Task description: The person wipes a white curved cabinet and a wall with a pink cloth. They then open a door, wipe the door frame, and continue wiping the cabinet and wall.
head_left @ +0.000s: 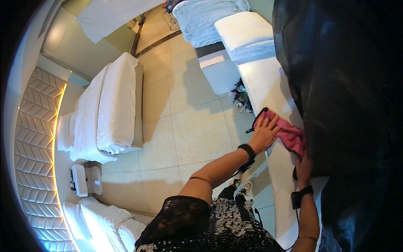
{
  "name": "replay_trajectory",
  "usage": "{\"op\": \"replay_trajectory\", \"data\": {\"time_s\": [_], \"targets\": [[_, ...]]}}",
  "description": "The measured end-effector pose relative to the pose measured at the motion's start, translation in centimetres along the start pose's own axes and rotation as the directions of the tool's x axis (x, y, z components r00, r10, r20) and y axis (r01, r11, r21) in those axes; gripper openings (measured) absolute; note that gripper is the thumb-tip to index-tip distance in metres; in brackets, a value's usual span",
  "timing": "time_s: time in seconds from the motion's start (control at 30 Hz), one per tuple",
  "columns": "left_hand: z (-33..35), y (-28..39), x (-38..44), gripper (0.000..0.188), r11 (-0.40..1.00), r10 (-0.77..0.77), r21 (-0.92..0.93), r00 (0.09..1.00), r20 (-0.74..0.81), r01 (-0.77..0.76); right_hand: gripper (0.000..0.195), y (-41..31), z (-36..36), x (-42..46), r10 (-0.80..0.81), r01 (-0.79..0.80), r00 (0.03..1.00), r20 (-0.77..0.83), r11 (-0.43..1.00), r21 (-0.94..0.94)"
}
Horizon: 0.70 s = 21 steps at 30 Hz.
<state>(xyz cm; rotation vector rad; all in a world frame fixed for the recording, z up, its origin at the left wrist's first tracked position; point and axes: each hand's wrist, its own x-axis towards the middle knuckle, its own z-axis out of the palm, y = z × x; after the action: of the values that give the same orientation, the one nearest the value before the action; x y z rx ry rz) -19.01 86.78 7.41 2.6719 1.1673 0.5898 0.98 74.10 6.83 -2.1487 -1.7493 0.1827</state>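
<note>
A pink cloth with dark edging lies bunched on a long white counter, beside a large dark glossy panel. My left hand presses on the cloth's far end with its fingers spread; whether it grips the fabric is not clear. My right hand is at the cloth's near end, close against the dark panel. Its fingers are partly hidden by shadow, and its hold cannot be made out. Both wrists wear black bands.
Folded white bedding and a pale blue quilt sit farther along the counter side. Artificial flowers stand below its edge. Across the tiled floor are a made bed, a white nightstand and another bed.
</note>
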Motion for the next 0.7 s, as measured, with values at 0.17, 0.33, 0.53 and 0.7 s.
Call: {"op": "replay_trajectory", "data": {"time_s": [0.17,0.33,0.53,0.7], "targets": [[-1.1,3.6,-5.7,0.037,0.995,-0.056,-0.072,0.993,0.102,0.063,0.033,-1.6,-0.8,-6.7,-0.056,0.041,0.986,0.154,0.994,0.097],[-1.3,5.1,-7.6,0.043,0.987,-0.128,-0.073,0.98,0.151,0.14,0.027,-3.1,-0.8,-8.8,-0.177,0.176,0.984,0.013,0.984,0.03],[-0.8,4.4,-6.7,0.039,0.982,-0.169,-0.066,0.981,0.093,0.175,0.027,-4.1,-0.3,-7.1,-0.2,0.2,0.98,0.005,0.979,0.041],[0.3,0.5,-3.7,0.04,0.969,-0.234,-0.059,0.97,0.072,0.238,0.029,-6.0,1.2,-2.1,-0.186,0.179,0.978,0.096,0.981,0.079]]}}
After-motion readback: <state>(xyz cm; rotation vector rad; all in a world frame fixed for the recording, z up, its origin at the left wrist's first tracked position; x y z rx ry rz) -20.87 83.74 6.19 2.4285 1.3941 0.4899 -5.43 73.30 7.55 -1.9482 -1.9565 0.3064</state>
